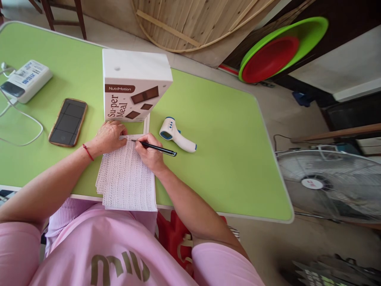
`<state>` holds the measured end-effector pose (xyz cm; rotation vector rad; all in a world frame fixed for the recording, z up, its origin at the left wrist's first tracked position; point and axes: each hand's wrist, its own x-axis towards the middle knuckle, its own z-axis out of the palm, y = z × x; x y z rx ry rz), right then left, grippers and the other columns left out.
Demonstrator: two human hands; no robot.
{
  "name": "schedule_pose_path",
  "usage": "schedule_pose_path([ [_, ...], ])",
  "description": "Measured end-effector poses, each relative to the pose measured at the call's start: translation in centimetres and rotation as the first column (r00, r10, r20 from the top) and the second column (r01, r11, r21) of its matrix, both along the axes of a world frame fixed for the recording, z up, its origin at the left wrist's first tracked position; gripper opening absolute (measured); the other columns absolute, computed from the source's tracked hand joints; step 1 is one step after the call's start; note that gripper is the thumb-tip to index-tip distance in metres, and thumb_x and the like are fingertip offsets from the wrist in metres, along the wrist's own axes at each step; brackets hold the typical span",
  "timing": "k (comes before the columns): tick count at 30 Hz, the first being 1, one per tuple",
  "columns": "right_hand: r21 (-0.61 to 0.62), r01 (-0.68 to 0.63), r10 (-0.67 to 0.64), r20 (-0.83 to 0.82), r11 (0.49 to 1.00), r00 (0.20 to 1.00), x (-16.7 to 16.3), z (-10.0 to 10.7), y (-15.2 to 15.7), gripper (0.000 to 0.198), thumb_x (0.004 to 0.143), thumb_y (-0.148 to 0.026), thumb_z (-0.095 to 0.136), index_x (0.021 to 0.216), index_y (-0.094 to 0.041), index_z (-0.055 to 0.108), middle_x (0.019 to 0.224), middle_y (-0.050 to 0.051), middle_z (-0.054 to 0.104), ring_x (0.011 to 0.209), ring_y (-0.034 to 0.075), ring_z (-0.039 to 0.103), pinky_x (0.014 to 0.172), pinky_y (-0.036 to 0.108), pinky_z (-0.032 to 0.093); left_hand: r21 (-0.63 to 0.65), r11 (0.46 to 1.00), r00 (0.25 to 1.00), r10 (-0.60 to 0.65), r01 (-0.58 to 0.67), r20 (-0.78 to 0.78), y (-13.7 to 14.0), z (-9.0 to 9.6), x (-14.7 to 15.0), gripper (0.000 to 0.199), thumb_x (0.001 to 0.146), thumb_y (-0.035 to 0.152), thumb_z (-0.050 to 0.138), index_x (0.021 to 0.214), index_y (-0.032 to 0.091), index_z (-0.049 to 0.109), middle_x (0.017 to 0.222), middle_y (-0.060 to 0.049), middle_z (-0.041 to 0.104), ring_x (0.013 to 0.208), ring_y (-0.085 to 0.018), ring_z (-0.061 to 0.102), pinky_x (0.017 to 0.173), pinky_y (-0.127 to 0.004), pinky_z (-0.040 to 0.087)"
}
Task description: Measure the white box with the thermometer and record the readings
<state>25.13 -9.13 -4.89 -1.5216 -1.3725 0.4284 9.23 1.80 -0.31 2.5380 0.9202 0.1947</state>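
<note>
My right hand (150,151) is closed around a black pen (157,148), its tip on the top part of a sheet of paper (131,178). Dense rows of small handwriting cover that sheet, which lies on several others and hangs slightly over the table's near edge. Pressing on the sheet's upper left corner is my left hand (110,137), fingers bent and thumb apart from them, a red string bracelet (88,152) at its wrist. Just beyond both hands stands a white box (137,85) marked "NutriMotion Su-per Meal".
Right of the paper, a white-and-blue infrared thermometer (177,135) lies on the green table (226,159). A phone (68,122) and a white power bank (27,80) with a cable lie on the left. A fan (327,184) stands beyond the table's right edge.
</note>
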Motion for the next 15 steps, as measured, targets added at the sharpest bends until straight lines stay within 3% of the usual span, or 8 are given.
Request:
schedule_pose_path([
  [8, 0.050, 0.091, -0.090, -0.012, 0.995, 0.996, -0.21, 0.05, -0.01, 0.011, 0.084, -0.033, 0.057, 0.076, -0.026, 0.055, 0.065, -0.004, 0.060, 0.059, 0.014, 0.054, 0.060, 0.029, 0.050, -0.018, 1.000, 1.000, 0.001, -0.001, 0.001, 0.10, 0.15, -0.04, 0.023, 0.082, 0.021, 0.060, 0.098, 0.013, 0.074, 0.096, -0.013, 0.071, 0.095, -0.029, 0.067, 0.096, -0.047, 0.053],
  [15, 0.022, 0.076, -0.075, -0.030, 0.997, 0.997, -0.10, -0.20, 0.08, 0.012, 0.085, -0.032, 0.058, 0.077, -0.026, 0.052, 0.066, -0.004, 0.060, 0.060, 0.015, 0.054, 0.062, 0.031, 0.050, -0.018, 1.000, 1.000, -0.006, 0.006, 0.001, 0.12, 0.12, -0.08, 0.023, 0.081, 0.021, 0.059, 0.098, 0.013, 0.073, 0.096, -0.013, 0.071, 0.096, -0.029, 0.066, 0.096, -0.046, 0.053],
])
